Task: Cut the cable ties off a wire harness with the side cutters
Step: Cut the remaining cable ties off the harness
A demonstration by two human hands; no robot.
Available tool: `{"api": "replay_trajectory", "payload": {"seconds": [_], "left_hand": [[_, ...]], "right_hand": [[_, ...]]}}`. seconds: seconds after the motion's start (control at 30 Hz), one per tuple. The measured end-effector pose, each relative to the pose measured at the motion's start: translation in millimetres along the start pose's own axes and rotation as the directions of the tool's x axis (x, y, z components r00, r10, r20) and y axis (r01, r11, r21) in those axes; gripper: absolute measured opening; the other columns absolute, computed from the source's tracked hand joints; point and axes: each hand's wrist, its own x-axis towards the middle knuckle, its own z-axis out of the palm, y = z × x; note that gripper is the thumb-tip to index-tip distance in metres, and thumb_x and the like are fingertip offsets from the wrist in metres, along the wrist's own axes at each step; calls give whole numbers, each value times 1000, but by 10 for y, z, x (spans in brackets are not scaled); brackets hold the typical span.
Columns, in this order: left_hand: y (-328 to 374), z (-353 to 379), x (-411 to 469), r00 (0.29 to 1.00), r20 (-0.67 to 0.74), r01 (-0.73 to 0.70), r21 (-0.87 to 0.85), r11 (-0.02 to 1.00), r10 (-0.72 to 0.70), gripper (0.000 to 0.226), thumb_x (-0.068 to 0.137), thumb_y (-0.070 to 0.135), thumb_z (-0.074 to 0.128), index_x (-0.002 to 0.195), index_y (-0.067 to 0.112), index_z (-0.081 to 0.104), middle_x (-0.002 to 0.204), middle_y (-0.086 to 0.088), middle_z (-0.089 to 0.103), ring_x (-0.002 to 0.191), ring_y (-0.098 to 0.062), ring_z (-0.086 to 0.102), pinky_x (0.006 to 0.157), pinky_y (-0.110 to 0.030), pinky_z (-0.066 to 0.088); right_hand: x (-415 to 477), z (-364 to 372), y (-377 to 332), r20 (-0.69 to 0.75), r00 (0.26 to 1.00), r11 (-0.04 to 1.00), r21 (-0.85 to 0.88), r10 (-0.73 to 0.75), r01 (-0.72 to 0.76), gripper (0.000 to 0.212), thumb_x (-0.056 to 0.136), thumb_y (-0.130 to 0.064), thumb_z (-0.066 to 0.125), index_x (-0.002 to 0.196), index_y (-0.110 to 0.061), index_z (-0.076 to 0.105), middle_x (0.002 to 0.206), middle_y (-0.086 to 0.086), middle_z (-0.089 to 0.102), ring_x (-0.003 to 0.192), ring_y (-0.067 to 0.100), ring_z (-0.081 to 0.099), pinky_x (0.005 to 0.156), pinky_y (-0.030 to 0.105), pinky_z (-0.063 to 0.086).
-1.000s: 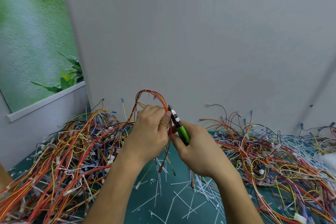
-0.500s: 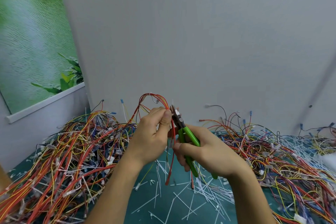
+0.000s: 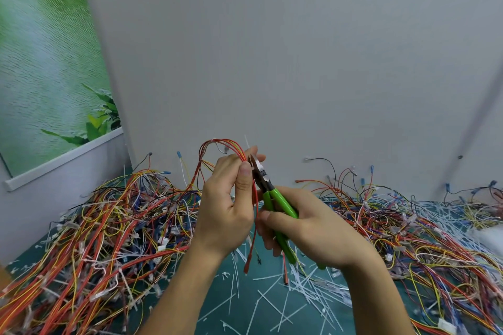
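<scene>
We had the left hand (image 3: pixel 228 207) pinching the wire harness (image 3: pixel 226 148) up off the bench (image 3: pixel 261 304) w/ fingers pressed together, prob to expose a tie; right hand (image 3: pixel 307 228) fingers wrapped round the side cutters (image 3: pixel 268 189), tips at the bundle.

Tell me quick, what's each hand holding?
Left hand: closed on the wire harness.
Right hand: closed on the green side cutters.

The right hand (image 3: pixel 307 228) slid back down the green handles of the cutters (image 3: pixel 268 193), so more handle showed beyond its fingers. The cutter tip rose beside the left hand's (image 3: pixel 228 207) fingertips, against the wire loop (image 3: pixel 217 144). A white tie (image 3: pixel 247 141) tail appeared above those fingertips.
</scene>
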Motion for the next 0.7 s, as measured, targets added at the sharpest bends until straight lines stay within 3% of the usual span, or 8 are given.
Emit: {"api": "replay_trajectory", "payload": {"seconds": [0.27,0.37,0.43,0.57,0.7], "left_hand": [[135,92,-30,991,-133,-24,-27,999,20,38,108,27,35,124,14,66,123,13,66,130,-21,55,101,-19,41],[171,125,-47,987,-161,-24,-33,999,18,39,108,28,34,126,13,65,122,11,67,129,-21,56,101,-18,42],[194,139,-56,984,-175,-28,-24,999,23,38,108,31,34,126,19,65,122,13,67,125,-21,58,97,-19,44],[228,139,-59,985,-171,-40,-5,999,39,30,107,33,33,126,38,57,119,15,66,115,-24,62,88,-24,50],[251,164,-80,985,-169,-25,6,1000,26,34,107,29,35,127,26,62,119,14,67,118,-19,62,89,-17,47]], "right_hand": [[-36,-4,-42,24,998,998,-45,-53,54,14,104,-7,46,104,-3,60,81,-4,69,76,16,68,77,55,60],[-50,-4,-71,34,998,996,-67,-55,57,16,102,-6,45,106,-7,60,88,12,69,78,18,67,79,50,60],[-60,-13,-79,42,998,996,-70,-48,51,20,103,1,44,106,-10,60,91,15,68,79,15,66,79,45,60],[-99,-23,-99,73,997,1000,2,-13,13,22,96,-3,47,111,-10,61,95,9,67,89,18,67,86,55,60],[-133,-50,-73,91,995,994,98,36,-45,38,86,-9,49,122,-1,59,102,17,67,95,18,69,92,58,58]]}}
